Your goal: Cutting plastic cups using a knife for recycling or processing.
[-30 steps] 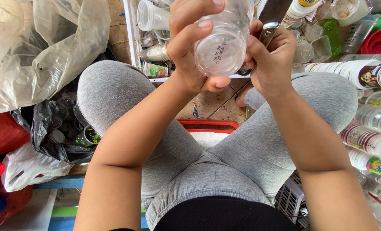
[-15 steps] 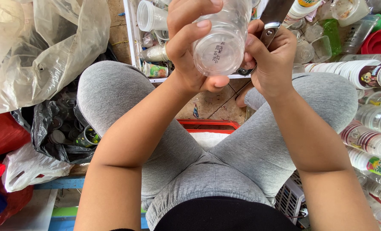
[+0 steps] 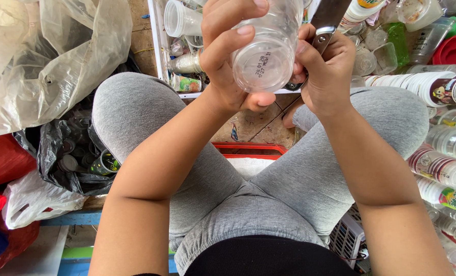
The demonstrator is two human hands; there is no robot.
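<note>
While seated, I hold a clear bottle up before the lens, base toward me; my left hand is wrapped closed round its body. Right hand is closed on a knife, blade at the bottle's far side. Judgement: cutting is in progress; how much is done I cannot tell, since that side is hidden. Room is tight: knees below, white tray ahead, stacked cups right, plastic bag left.

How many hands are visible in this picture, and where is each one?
2. The left hand grips a clear plastic bottle at top centre; the right hand beside it holds a knife.
</note>
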